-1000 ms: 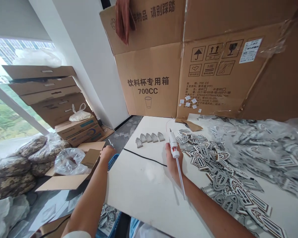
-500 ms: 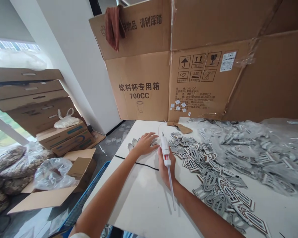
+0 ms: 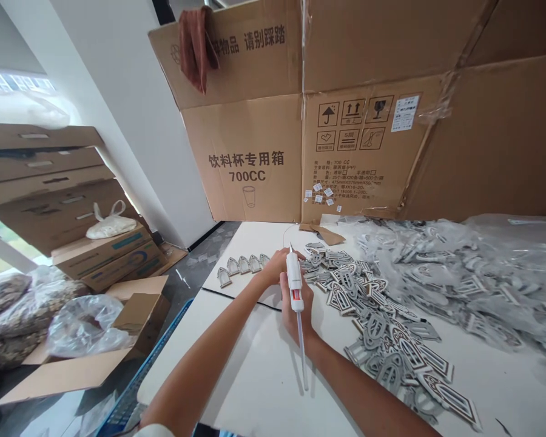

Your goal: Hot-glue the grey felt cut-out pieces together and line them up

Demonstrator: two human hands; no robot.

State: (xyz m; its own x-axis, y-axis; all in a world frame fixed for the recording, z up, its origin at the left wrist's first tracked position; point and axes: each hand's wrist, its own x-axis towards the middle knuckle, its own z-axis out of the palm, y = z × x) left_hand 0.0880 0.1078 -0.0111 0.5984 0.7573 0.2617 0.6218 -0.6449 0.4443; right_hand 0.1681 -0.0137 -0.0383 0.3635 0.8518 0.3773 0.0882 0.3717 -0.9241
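A white hot glue gun [image 3: 294, 272] is gripped in my right hand [image 3: 295, 309], its nozzle pointing away from me and a long clear glue stick [image 3: 303, 352] sticking out of its back end. Just beyond and left of the gun, my left hand [image 3: 277, 268] reaches to the near-left edge of a pile of grey-and-white arched window-shaped pieces [image 3: 346, 279]. The gun hides most of its fingers, so whether they hold a piece is unclear. Several small arched pieces [image 3: 243, 264] lie in a row on the white table [image 3: 250, 340], left of my left hand.
Clear plastic bags [image 3: 437, 267] of similar pieces cover the table's back right. A tall cardboard sheet [image 3: 255, 130] stands behind it. A black cord [image 3: 218, 294] crosses the tabletop. On the floor at left are an open carton [image 3: 82, 370] and a blue crate [image 3: 141, 376].
My left hand has moved right, from over the row of arched pieces to the pile's edge behind the glue gun. The row is uncovered now. The view has shifted slightly right.
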